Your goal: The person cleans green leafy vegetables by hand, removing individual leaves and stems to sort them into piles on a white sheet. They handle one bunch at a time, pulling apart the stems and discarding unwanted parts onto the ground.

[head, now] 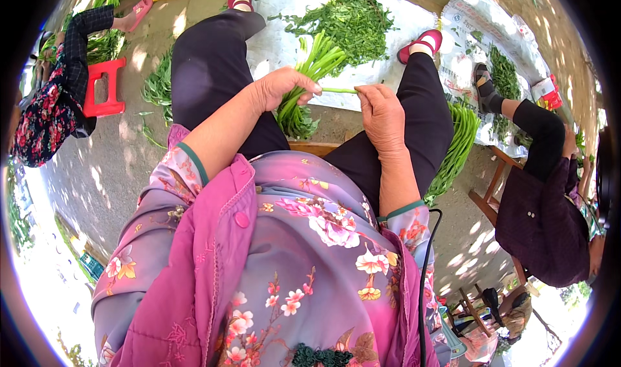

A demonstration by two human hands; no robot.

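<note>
My left hand (286,88) grips a bundle of green stalks (322,59), its leafy ends hanging below. A single green stalk (338,90) stretches sideways between my two hands, one end at my left thumb. At its other end the fingertips of my right hand (383,115) pinch it. Beyond the hands, a heap of loose green leaves (351,27) lies on a white woven plastic sheet (267,42) between my feet. More long green stalks (458,144) lie beside my right leg, and leafy greens (159,83) are on the ground by my left leg.
A red plastic stool (104,88) stands at the left near a seated person (48,110). Another person (538,221) sits at the right on a wooden chair (485,202). Leaves (504,71) lie on a second printed sheet (461,71). A black cable (423,289) runs along my right side.
</note>
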